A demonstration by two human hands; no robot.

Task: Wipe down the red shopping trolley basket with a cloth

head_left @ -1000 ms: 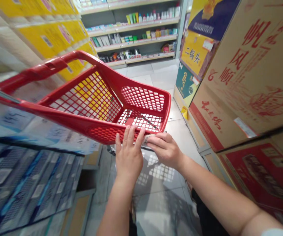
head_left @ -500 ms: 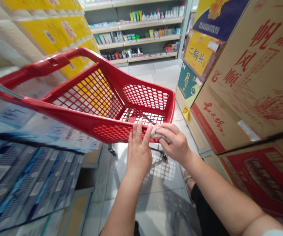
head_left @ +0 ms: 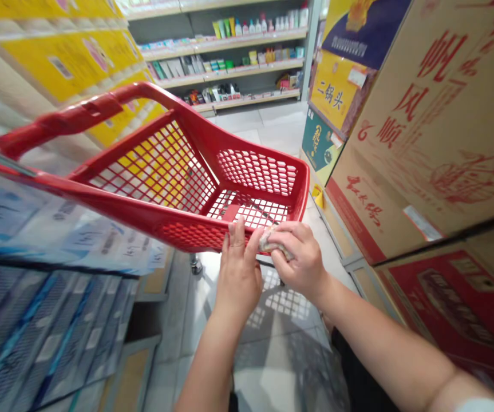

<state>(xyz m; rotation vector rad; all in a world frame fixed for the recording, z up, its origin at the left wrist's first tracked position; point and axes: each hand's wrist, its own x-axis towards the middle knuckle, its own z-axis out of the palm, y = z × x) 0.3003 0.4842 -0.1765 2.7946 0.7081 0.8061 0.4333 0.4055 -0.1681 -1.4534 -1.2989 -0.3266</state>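
A red plastic shopping basket (head_left: 113, 213) on a wheeled frame stood ahead of the person, with its mesh walls and one long handle reaching off to the left. Two hands were at its near rim. The left hand (head_left: 238, 276) had its fingers (head_left: 237, 234) straight and spread, laid flat against the outside of the near wall, not curled around anything. The right hand (head_left: 302, 260) was clenched, its fingers curled around one small, pale crumpled wad (head_left: 273, 240) held just above the rim; what the wad was made of could not be told.

One caster (head_left: 195, 264) showed below the basket. Left of the basket stood stacked yellow packs (head_left: 58, 63) and, lower, blue-and-white packs (head_left: 36, 320). Right of it rose two big printed cartons (head_left: 422, 131). Beyond it, a shelf unit (head_left: 225, 63) carried three rows of small bottles and boxes. The mesh's shadow (head_left: 281, 303) fell on the tiled floor (head_left: 268, 377) below it.
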